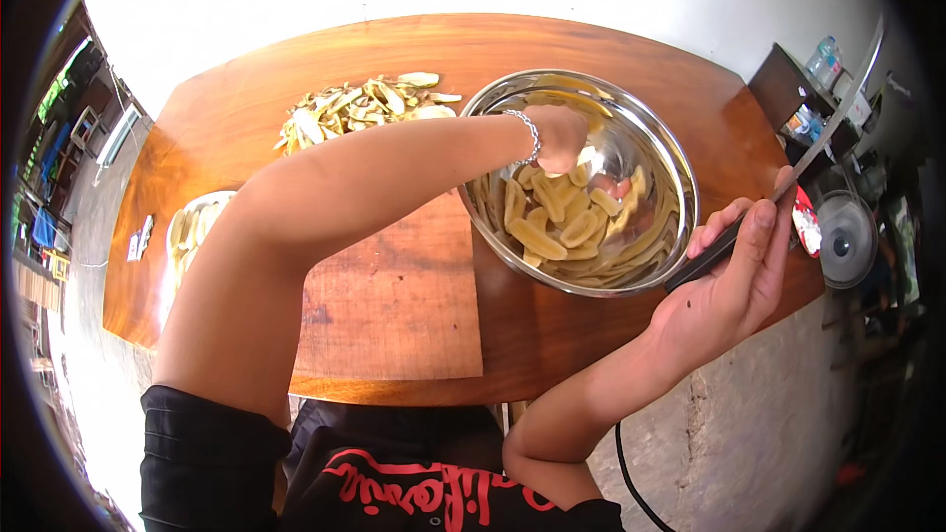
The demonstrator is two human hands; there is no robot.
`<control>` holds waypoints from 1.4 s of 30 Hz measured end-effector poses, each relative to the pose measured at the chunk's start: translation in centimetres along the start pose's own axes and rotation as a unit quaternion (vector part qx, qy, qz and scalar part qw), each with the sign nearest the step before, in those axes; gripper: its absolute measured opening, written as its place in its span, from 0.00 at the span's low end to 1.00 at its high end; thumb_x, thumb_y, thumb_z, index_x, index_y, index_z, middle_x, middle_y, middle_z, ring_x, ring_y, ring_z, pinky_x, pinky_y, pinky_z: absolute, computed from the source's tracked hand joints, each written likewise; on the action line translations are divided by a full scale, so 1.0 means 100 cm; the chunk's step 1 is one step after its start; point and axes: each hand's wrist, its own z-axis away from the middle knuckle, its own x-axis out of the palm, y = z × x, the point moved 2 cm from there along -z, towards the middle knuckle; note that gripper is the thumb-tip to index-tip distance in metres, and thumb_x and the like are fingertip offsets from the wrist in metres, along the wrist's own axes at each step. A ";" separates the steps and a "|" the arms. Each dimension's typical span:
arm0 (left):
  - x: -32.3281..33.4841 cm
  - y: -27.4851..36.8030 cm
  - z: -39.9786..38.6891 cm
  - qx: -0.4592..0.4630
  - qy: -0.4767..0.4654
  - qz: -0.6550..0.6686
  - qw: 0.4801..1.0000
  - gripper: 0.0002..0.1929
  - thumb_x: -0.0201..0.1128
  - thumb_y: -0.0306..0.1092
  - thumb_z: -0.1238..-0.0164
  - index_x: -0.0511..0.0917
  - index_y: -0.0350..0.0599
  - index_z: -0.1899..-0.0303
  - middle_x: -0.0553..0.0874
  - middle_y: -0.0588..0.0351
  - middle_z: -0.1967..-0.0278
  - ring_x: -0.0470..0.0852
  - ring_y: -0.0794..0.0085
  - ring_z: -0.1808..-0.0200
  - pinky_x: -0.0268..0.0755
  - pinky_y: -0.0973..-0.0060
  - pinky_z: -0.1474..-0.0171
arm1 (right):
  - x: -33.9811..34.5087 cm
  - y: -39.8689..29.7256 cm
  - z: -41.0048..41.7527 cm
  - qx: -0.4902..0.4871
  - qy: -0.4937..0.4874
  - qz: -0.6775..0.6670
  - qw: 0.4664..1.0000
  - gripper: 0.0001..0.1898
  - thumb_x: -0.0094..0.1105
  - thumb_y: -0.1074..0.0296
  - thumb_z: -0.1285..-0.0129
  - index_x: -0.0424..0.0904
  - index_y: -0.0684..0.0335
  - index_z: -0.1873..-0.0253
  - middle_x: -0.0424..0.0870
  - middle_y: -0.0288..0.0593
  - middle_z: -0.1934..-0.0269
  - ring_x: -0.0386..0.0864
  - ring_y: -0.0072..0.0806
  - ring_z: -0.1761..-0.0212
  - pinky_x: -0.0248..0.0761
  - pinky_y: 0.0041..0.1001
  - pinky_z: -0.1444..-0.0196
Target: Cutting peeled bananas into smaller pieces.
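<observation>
A large stainless steel bowl (676, 170) stands on the wooden table, with banana slices (562, 218) lying in its bottom. My left hand (558, 137), with a chain bracelet (528, 137) at the wrist, reaches down into the bowl above the slices. Its fingertips are mostly hidden behind the hand, and a pale bit shows beside them. Right of the bowl, my right hand (739, 266) grips a knife (828, 133) by its black handle, the long blade slanting up and away. A wooden cutting board (392, 303) lies in front of me, partly under my left arm.
Peels (362, 107) are heaped at the table's back left. A container of peeled bananas (194, 225) sits partly behind my left arm. A red dish (807, 222) with white contents is at the right edge, by a fan (846, 240). Plastic bottles (824, 59) stand on dark furniture beyond.
</observation>
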 end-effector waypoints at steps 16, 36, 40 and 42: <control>-0.051 0.007 0.063 0.030 -0.003 0.183 0.983 0.19 0.65 0.39 0.23 0.89 0.28 0.50 0.93 0.40 0.61 0.95 0.59 0.64 0.88 0.69 0.65 | -0.001 -0.003 0.001 -0.001 -0.004 -0.012 1.000 0.26 0.61 0.65 0.20 0.74 0.76 0.25 0.73 0.32 0.69 0.67 0.15 0.71 0.58 0.19 0.71; 0.012 -0.237 0.453 -0.340 0.184 0.181 0.904 0.25 0.73 0.45 0.26 0.85 0.35 0.38 0.94 0.45 0.56 0.93 0.70 0.59 0.86 0.70 0.58 | 0.031 -0.003 0.022 0.023 -0.101 0.000 0.995 0.22 0.56 0.65 0.16 0.77 0.71 0.26 0.70 0.32 0.69 0.63 0.15 0.71 0.56 0.19 0.69; 0.074 -0.277 0.485 -0.386 0.210 0.027 0.898 0.25 0.76 0.46 0.36 0.88 0.38 0.44 0.94 0.43 0.58 0.93 0.54 0.57 0.83 0.61 0.48 | 0.044 0.004 0.035 0.050 -0.158 -0.017 0.986 0.22 0.56 0.66 0.17 0.77 0.70 0.25 0.71 0.30 0.68 0.63 0.13 0.72 0.56 0.17 0.70; 0.102 -0.281 0.503 -0.411 0.205 0.035 0.888 0.22 0.77 0.45 0.40 0.90 0.41 0.48 0.94 0.44 0.60 0.92 0.52 0.56 0.83 0.59 0.49 | 0.056 0.009 0.045 0.056 -0.205 -0.034 0.976 0.23 0.56 0.67 0.17 0.76 0.70 0.24 0.72 0.30 0.67 0.64 0.11 0.71 0.55 0.16 0.70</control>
